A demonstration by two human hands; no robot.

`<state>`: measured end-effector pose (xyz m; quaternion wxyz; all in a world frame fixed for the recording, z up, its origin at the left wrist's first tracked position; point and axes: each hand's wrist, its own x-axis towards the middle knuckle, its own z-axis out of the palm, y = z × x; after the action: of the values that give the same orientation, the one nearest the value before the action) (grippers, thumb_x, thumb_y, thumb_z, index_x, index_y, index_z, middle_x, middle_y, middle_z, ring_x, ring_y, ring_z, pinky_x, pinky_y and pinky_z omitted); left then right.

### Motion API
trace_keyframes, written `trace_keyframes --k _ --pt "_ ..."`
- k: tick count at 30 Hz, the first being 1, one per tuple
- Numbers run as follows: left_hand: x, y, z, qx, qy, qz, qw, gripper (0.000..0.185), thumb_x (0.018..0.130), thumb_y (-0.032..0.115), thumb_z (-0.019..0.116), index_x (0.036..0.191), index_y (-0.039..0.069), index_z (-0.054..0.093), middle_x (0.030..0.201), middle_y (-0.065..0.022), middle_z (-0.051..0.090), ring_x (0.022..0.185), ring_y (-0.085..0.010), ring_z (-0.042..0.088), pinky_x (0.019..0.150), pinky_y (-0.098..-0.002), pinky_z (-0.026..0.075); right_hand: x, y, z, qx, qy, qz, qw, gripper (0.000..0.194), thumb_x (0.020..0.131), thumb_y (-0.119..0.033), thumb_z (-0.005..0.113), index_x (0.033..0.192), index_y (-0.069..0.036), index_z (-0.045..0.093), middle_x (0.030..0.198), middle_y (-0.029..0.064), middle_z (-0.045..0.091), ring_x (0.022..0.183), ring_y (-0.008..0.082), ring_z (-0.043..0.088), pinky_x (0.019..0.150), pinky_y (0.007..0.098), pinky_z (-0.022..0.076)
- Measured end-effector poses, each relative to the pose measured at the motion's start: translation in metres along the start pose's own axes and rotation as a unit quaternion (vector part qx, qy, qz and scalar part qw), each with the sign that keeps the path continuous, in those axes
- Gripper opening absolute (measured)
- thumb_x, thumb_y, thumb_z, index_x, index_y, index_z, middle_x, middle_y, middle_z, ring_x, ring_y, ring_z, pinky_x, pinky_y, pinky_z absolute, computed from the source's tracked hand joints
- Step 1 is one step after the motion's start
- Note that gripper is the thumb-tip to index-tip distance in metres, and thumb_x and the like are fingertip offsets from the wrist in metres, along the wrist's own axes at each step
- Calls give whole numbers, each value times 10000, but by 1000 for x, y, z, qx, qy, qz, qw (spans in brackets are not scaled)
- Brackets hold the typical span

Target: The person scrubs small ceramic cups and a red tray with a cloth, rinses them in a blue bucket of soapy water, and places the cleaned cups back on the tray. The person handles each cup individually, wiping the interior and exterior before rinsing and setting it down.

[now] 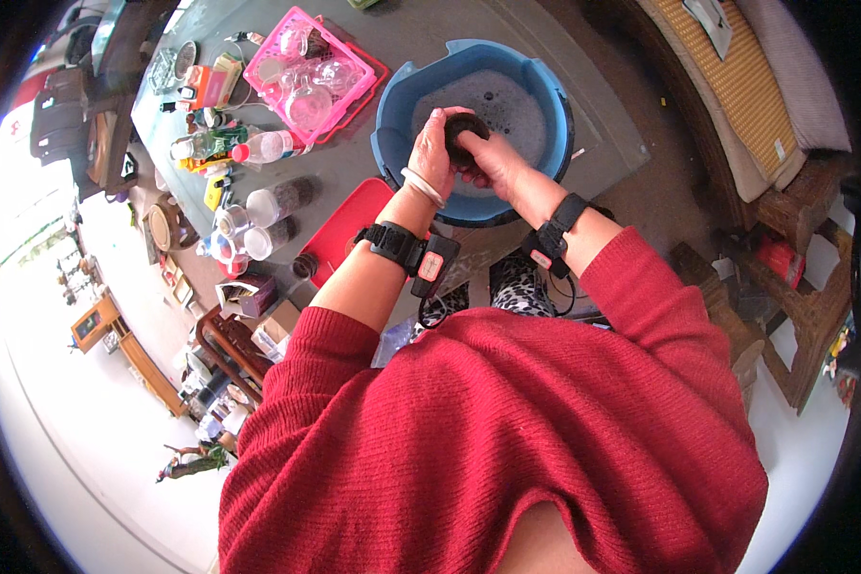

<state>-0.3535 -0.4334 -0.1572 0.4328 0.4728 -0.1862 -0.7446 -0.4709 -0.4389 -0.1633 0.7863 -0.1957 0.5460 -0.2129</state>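
Observation:
My left hand [433, 149] grips the side of a small dark round vessel [462, 126], cup-like in shape, above a blue plastic basin [387, 147]. The thumb of my right hand [501, 166] reaches into the vessel's opening, and its other fingers curl beneath. Whether anything else is between my fingers is hidden. Soapy water [506, 93] with foam and bubbles fills the lower part of the basin, just beyond my hands. A pale bangle and a black strapped device circle my left wrist; another strapped device sits on my right forearm.
Left of the basin, a pink plastic basket [337, 118] holds several clear glass vessels. A red tray [337, 222] lies nearer, with a small dark cup [304, 266] at its corner. Lidded jars [260, 242] and plastic bottles [265, 147] stand farther left. A cushioned wooden seat [732, 86] is at right.

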Motion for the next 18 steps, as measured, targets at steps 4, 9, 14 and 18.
trace_keyframes --k 4,9,14,18 --pt "-1 1 2 8 -1 -3 1000 428 974 397 313 1043 60 566 895 -99 615 733 -183 585 593 -301 494 2 4 1 16 2 7 1000 253 774 -327 546 869 -96 578 620 37 554 439 136 502 352 247 322" --pt "-4 3 3 4 3 -9 1000 425 974 395 317 1038 58 567 893 -103 614 751 -188 587 614 -313 501 0 5 2 27 10 19 999 257 782 -341 538 867 -102 577 624 39 553 441 141 505 358 252 327" --pt "-5 1 3 -4 9 -13 1000 425 974 397 317 1034 62 571 889 -101 614 739 -189 589 594 -304 499 0 6 2 28 5 21 999 268 791 -342 521 896 -100 574 642 45 559 443 148 512 359 253 327" --pt "-4 0 0 1 0 -18 1000 429 975 393 311 1049 58 568 907 -104 618 766 -198 592 634 -313 498 1 8 1 24 1 33 999 285 802 -349 511 921 -96 566 656 48 567 445 155 518 359 254 322"
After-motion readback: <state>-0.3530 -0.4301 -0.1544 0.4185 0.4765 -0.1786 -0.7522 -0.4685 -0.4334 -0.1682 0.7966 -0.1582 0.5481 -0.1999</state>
